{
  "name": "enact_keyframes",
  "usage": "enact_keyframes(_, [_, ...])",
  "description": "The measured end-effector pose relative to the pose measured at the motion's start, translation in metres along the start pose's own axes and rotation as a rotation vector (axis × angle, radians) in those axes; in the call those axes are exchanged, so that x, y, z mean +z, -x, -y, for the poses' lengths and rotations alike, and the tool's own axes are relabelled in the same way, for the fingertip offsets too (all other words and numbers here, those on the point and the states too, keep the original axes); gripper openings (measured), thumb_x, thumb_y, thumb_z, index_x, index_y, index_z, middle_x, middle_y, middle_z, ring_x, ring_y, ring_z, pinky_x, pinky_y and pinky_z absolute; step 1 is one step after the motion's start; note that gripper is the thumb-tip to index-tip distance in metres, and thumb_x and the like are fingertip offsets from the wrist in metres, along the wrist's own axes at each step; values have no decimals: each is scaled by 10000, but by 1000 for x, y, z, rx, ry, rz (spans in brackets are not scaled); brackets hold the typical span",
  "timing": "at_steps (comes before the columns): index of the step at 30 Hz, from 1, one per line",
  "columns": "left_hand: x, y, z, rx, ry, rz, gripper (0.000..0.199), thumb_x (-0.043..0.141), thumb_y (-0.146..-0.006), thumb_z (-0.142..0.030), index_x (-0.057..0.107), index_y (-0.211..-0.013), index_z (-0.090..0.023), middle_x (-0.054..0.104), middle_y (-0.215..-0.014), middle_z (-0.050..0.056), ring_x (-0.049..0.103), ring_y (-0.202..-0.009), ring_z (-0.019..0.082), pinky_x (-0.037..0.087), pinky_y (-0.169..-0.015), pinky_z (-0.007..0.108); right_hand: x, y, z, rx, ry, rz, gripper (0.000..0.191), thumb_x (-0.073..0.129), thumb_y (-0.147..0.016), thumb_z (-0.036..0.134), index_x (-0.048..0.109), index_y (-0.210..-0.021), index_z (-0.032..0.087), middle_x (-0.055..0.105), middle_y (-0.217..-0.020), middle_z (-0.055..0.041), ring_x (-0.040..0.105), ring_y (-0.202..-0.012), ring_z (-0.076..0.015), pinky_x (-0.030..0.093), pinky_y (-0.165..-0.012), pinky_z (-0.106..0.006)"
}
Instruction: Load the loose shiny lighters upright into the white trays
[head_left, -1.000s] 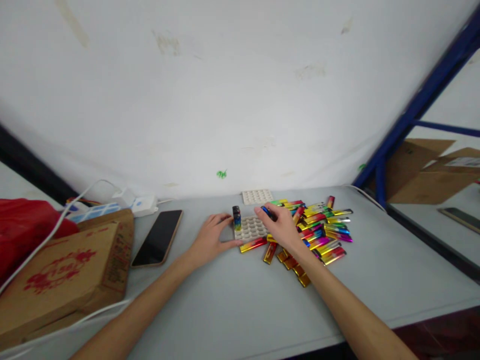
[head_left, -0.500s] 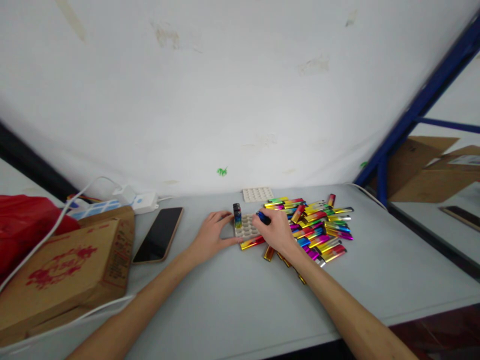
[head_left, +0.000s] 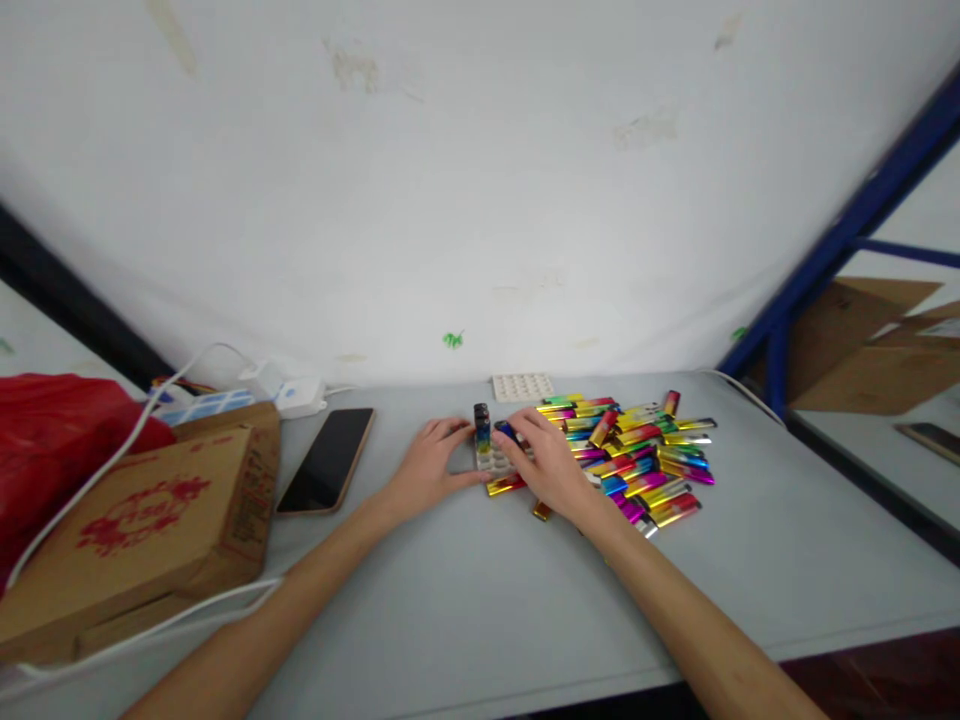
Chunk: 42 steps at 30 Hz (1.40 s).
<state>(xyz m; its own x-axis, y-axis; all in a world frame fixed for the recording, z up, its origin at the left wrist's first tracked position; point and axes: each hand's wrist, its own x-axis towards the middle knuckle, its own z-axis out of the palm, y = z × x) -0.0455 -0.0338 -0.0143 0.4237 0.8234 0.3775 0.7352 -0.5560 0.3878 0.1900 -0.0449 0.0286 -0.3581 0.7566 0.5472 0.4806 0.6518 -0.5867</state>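
A small white slotted tray [head_left: 489, 462] lies on the grey table [head_left: 465, 590], mostly covered by my hands. One multicoloured lighter [head_left: 481, 424] stands upright at its far left corner. My left hand [head_left: 429, 466] rests flat against the tray's left side, fingers on its edge. My right hand [head_left: 545, 462] pinches a dark blue lighter [head_left: 505, 431] over the tray, right beside the standing one. A heap of shiny coloured lighters [head_left: 642, 452] lies to the right of my right hand.
A second white slotted tray [head_left: 523, 386] lies by the wall. A black phone [head_left: 327, 460] lies left of my hands, then a cardboard box [head_left: 142, 525], white cables and a charger [head_left: 297, 395], and a red bag [head_left: 52, 440]. A blue shelf frame [head_left: 832, 240] stands at the right.
My right hand has carried the blue lighter leftwards from near the heap to just beside the upright lighter on the tray. The left hand has stayed on the tray's side.
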Motion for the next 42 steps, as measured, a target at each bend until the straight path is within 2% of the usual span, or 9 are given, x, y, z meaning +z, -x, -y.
enact_keyframes(4, [-1, 0, -2, -4, 2, 3, 690, 828, -857, -645, 689, -1394, -235, 674, -1407, 128, 606, -1297, 344, 489, -1144, 516, 2, 1, -2, 49, 64, 79, 432, 541, -1089, 499, 587, -755, 230, 632, -748, -26, 588, -720, -193, 430, -718, -307])
enact_keyframes(6, [-1, -1, -3, -5, 1, 6, 694, 826, -858, -645, 685, -1400, -236, 673, -1411, 129, 605, -1299, 347, 492, -1142, 517, 3, 1, -4, 92, 73, 119, 443, 555, -1086, 508, 559, -736, 237, 637, -688, -9, 576, -659, -184, 403, -682, -305])
enact_keyframes(11, [-3, -1, -7, -2, 3, 1, 681, 809, -876, -641, 682, -1410, -237, 675, -1414, 130, 606, -1294, 348, 496, -1136, 515, 6, 1, -8, 87, 91, 174, 306, 567, -1102, 418, 622, -875, 220, 740, -815, -40, 665, -756, -207, 416, -715, -307])
enact_keyframes(14, [-3, -1, -7, -6, 12, 1, 684, 814, -863, -655, 691, -1398, -247, 678, -1411, 129, 609, -1290, 351, 498, -1133, 522, 10, 0, -5, 61, 210, 217, 233, 581, -1101, 375, 654, -965, 200, 756, -895, -69, 684, -830, -226, 436, -755, -317])
enact_keyframes(20, [-1, -1, -3, -1, 3, -2, 688, 838, -842, -646, 697, -1381, -244, 684, -1397, 127, 612, -1288, 348, 496, -1137, 521, 13, -6, 7, 43, 568, 217, 340, 548, -1105, 450, 705, -999, 168, 753, -1009, -136, 678, -1002, -288, 448, -888, -380])
enact_keyframes(30, [-4, 0, -1, -8, 11, 15, 628, 827, -864, -610, 702, -1365, -252, 679, -1409, 127, 611, -1300, 353, 501, -1138, 542, 18, -5, 11, 15, 605, 293, 357, 544, -1103, 471, 744, -1108, 175, 757, -1034, -118, 682, -1043, -276, 443, -913, -390])
enact_keyframes(35, [-4, 1, 0, -7, 9, 12, 631, 801, -880, -633, 689, -1376, -260, 677, -1417, 121, 608, -1304, 352, 498, -1141, 543, 10, -4, 12, -8, 562, 258, 430, 506, -1102, 545, 746, -1061, 191, 768, -1023, -107, 688, -1026, -267, 434, -920, -386])
enact_keyframes(42, [-3, 1, 2, 9, -31, 15, 697, 759, -888, -701, 674, -1396, -232, 677, -1413, 132, 613, -1298, 356, 504, -1143, 527, -31, -5, 5, 24, 485, 58, 461, 344, -1171, 362, 683, -899, 206, 742, -886, -84, 665, -901, -234, 393, -885, -367])
